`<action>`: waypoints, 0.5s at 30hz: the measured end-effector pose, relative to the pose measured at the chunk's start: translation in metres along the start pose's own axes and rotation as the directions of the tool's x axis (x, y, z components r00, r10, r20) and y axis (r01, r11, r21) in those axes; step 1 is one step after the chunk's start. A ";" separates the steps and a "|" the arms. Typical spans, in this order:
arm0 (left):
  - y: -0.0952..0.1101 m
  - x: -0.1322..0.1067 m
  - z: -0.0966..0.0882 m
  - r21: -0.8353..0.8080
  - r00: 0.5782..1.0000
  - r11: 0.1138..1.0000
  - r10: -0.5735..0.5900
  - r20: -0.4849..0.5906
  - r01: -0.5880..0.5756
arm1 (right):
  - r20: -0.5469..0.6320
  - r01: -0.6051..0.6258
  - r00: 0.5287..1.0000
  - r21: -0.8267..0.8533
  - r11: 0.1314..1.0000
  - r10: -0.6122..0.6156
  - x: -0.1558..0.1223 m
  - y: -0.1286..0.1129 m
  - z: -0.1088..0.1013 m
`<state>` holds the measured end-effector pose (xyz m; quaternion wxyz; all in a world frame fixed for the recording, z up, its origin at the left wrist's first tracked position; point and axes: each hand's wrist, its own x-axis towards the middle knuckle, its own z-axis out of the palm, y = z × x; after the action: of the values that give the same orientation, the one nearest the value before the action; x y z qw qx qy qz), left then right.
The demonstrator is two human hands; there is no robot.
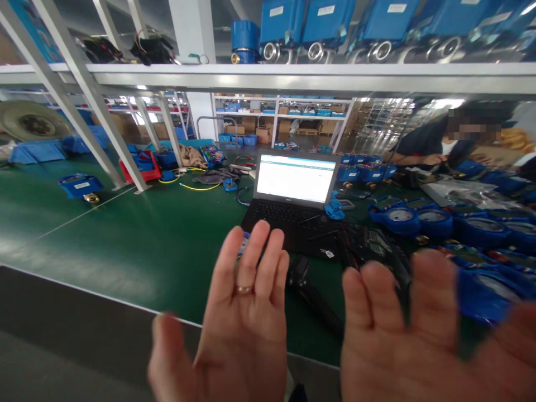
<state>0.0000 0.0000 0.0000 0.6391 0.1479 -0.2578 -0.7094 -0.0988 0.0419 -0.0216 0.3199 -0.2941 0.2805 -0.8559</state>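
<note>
My left hand [243,318] is raised with its palm facing me, fingers stretched upward and thumb apart, and a ring on one finger. Nothing lies in it. My right hand [402,340] is also palm toward me, fingers spread, slightly blurred and empty. Behind the hands, an open black laptop [293,184] with a lit screen stands on the green bench. Between the hands lies a black handheld scanner-like device [318,301]. A small blue and white object [244,243] is mostly hidden behind my left fingertips.
Blue meters with round dials [400,216] line the right side of the bench [125,240]. More blue units [326,22] stand on the overhead shelf [268,81]. At far right sits a person [422,145]. A red bin [140,167] and a blue brass-fitted meter [81,186] are left.
</note>
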 end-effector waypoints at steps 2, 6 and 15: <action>-0.001 0.010 -0.001 -0.203 0.996 0.979 0.010 0.083 0.007 | -0.004 -0.002 1.000 0.116 0.993 0.002 0.013 0.007 0.011; -0.006 0.024 -0.013 -0.326 0.995 0.943 -0.044 0.086 0.069 | -0.041 -0.178 0.981 0.194 0.965 0.190 0.028 0.020 0.016; -0.008 0.028 -0.021 -0.359 0.996 0.930 -0.053 0.073 0.076 | -0.034 -0.217 0.973 0.187 0.958 0.227 0.027 0.028 0.010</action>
<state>0.0007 -0.0305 -0.0189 0.6234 0.0142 -0.1373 -0.7696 -0.0979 0.0019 -0.0255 0.4318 -0.2066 0.2409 -0.8443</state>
